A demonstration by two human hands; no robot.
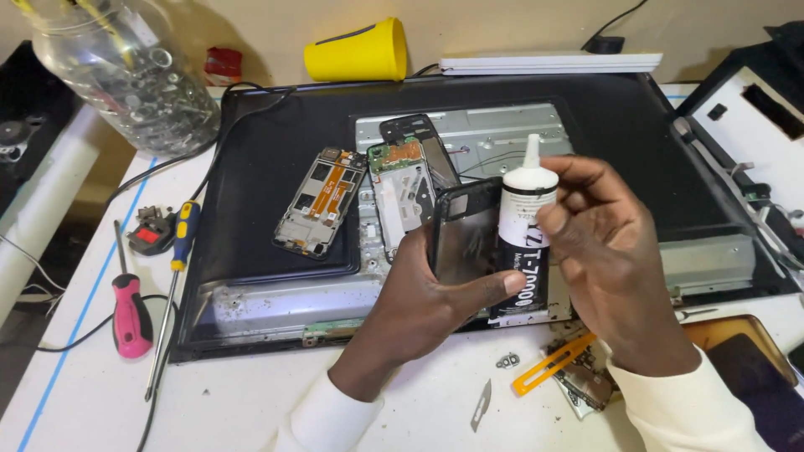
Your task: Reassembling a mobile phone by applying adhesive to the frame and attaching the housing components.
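Over the dark panel on the white worktop, both hands are closed on things. The left hand grips a black phone frame by its edges, held upright. The right hand pinches a glue tube, white nozzle up, touching the frame's right side. Behind them lie two opened phones. Near the left edge rest a pink-handled screwdriver and a jar of screws; a yellow cup lies on its side at the back.
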